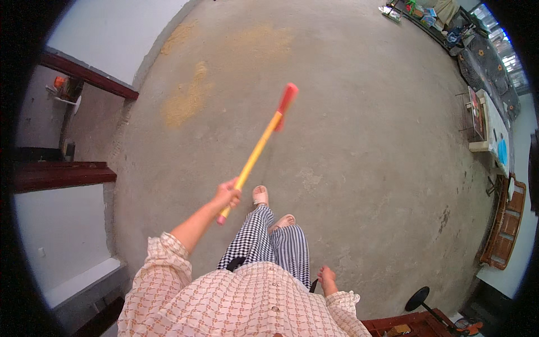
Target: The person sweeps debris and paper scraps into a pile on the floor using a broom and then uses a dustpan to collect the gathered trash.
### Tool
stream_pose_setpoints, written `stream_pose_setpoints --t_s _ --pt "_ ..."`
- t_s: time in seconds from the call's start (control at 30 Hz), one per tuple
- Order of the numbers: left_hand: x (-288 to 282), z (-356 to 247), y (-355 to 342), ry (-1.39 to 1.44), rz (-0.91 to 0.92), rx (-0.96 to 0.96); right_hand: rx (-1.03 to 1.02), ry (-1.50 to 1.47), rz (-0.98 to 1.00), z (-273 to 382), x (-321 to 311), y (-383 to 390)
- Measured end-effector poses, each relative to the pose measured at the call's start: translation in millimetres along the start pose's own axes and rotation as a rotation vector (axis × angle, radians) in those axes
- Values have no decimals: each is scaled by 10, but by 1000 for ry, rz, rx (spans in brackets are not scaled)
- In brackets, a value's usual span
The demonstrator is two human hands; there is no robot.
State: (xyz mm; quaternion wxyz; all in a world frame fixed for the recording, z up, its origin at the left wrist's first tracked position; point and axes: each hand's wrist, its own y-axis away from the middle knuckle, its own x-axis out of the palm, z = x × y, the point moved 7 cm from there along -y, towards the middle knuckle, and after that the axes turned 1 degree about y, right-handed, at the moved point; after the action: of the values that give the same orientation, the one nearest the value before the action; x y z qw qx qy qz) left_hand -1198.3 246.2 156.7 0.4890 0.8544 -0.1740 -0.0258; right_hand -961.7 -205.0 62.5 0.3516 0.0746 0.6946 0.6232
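Note:
My left hand (pixel 226 194) is closed around the lower part of a yellow-handled tool (pixel 258 149). It points up and to the right, above the concrete floor. Its red head is narrow and slightly blurred, so its exact kind is unclear; a pinkish-red cap forms the butt end below my fist. Down by my right hip, my right hand (pixel 327 276) hangs with its fingers curled in, and nothing shows in it. Both hands are clear of the floor (pixel 359 168).
Sandy patches (pixel 188 101) lie on the floor at the far left. A doorway with a dark red frame (pixel 64 174) opens on the left. Along the right stand a cloth-covered table (pixel 494 126) and a brown wooden rack (pixel 505 224). A red-brown wooden piece (pixel 404 326) is at the lower right.

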Motion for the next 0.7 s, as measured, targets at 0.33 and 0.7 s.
stream_pose_setpoints --t_s 0.33,0.7 --pt "433 1235 225 300 408 -529 -85 33 0 396 474 299" --pt "-2593 -1293 -398 -124 -103 -47 -55 43 -39 721 1525 749"
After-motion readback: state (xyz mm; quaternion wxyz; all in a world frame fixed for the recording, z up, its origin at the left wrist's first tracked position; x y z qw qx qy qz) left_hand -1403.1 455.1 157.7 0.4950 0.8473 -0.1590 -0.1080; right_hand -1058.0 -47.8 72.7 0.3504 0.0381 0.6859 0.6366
